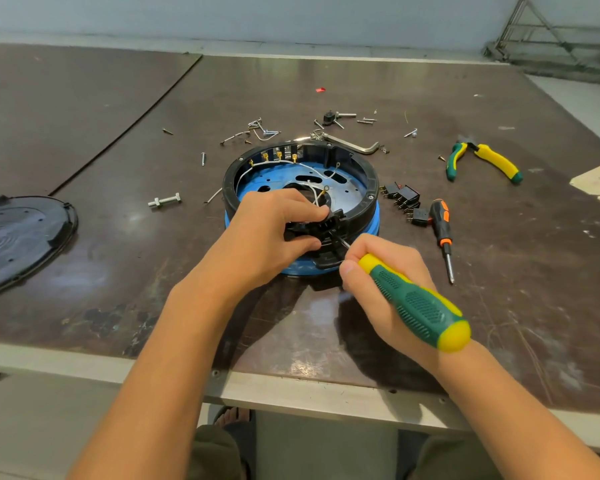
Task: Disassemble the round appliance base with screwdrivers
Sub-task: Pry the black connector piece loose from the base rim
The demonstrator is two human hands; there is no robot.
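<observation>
Gripping green screwdriver (416,303), right hand (378,282) probes round base (368,174); left hand (267,233) steadies

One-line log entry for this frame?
left hand: grips black part | right hand: holds green screwdriver, tip at part | base: open, on table

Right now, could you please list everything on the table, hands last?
appliance base: one, black ring on blue plate, centre
plastic part: one, black, base's near rim
screwdriver: one, green-yellow, in right hand
second screwdriver: one, orange-black, right of base
pliers: one, green-yellow, far right
switches: several, black, right of base
cover: one, black, left edge
bolt: one, silver, left of base
screws: many, silver, beyond base
hex key: one, silver, beyond base
left hand: grip pinches plastic part
right hand: grip round green-yellow screwdriver
</observation>
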